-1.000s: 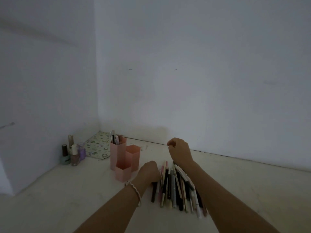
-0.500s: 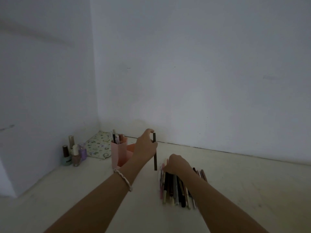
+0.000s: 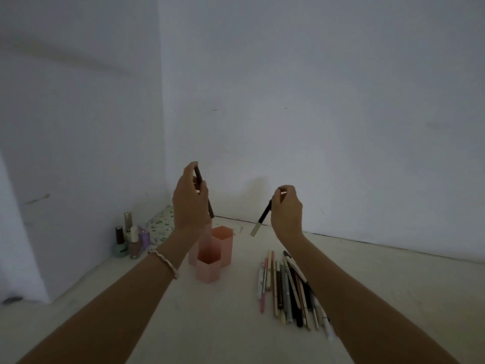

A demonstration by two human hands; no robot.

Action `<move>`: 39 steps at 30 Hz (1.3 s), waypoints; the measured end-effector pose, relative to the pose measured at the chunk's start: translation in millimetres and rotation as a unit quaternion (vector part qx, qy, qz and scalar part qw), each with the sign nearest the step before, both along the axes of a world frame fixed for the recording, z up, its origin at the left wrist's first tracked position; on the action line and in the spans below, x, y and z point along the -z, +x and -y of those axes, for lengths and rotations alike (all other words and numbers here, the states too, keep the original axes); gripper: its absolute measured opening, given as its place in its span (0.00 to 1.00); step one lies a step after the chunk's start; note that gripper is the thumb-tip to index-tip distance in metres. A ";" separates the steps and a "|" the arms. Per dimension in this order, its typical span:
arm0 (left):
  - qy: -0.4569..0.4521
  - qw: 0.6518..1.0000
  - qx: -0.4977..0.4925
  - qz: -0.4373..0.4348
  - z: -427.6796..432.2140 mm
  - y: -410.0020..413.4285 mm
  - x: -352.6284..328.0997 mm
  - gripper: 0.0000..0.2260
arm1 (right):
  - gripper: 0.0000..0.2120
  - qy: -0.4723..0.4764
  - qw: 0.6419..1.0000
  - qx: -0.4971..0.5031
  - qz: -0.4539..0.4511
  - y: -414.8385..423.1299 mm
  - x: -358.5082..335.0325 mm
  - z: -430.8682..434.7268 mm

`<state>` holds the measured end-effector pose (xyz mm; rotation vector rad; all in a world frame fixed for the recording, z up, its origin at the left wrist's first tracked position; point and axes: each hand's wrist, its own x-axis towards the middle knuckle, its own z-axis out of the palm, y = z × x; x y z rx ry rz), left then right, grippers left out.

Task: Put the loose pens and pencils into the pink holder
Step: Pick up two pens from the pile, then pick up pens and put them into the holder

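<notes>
Left hand (image 3: 189,203): my grip here is clenched on a dark pencil (image 3: 204,193), pinched between thumb and fingers near its upper half.
Pencil axis: close to upright, top leaning slightly away to the left, lower tip pointing down at the pink holder (image 3: 212,254).
Holder: three pink hexagonal cups joined together on the worktop (image 3: 131,324); the tallest rear-left one is mostly hidden behind my left wrist, so I cannot tell what is in it.
Key relation: the pencil's lower end hangs just above the cluster, over the back cups rather than the low front one (I judge a short straight drop would seat it, though which cup lies directly under the tip I cannot tell from this angle).
Right hand (image 3: 286,210): clenched on a second pen (image 3: 262,218), dark barrel with a pale end.
Second pen axis: slanted, pale end down and toward the holder, to the right of the cups and well clear of them.
Nearer hand: the left, plainly; the right has to travel leftward and tip its pen upright before it can follow.
Loose pile (image 3: 288,287): many pens and pencils lying roughly parallel on the worktop, beside my right forearm, long axes running toward and away from me.
Progress: my reading is that most of the job is left.
Risk: a slanted entry could knock the light holder.
</notes>
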<state>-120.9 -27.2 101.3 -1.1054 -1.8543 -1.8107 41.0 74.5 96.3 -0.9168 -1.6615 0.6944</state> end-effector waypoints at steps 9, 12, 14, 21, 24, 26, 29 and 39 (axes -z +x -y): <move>-0.158 0.974 -0.137 -0.084 12.0 -20.2 38.9 0.15 | 0.10 0.072 0.990 -0.077 -0.098 -45.9 -13.8 29.9; -0.111 0.987 -0.115 -0.028 17.7 -27.8 29.5 0.15 | 0.08 0.086 0.989 -0.097 -0.069 -66.1 -13.1 35.7; -0.081 0.993 -0.089 -0.011 21.3 -28.5 22.7 0.15 | 0.08 0.095 0.990 -0.102 -0.029 -77.7 -7.6 39.4; -0.028 0.999 -0.045 0.002 22.1 -4.4 9.3 0.13 | 0.12 0.100 0.971 -0.145 0.159 -84.8 25.6 47.4; -0.046 0.999 -0.003 -0.021 12.6 19.5 11.0 0.09 | 0.14 0.089 0.984 -0.093 0.122 -64.2 21.3 36.5; -0.130 0.986 0.053 -0.085 -0.6 38.6 18.4 0.06 | 0.13 0.086 0.988 -0.059 0.113 -45.1 17.4 24.2; -0.340 0.926 0.121 -0.113 -24.8 67.3 42.9 0.04 | 0.11 0.068 0.989 -0.027 0.126 -13.5 18.0 5.1; -0.531 0.841 0.103 -0.015 -47.0 111.6 104.8 0.09 | 0.11 -0.002 0.987 0.002 0.163 47.0 43.3 -30.3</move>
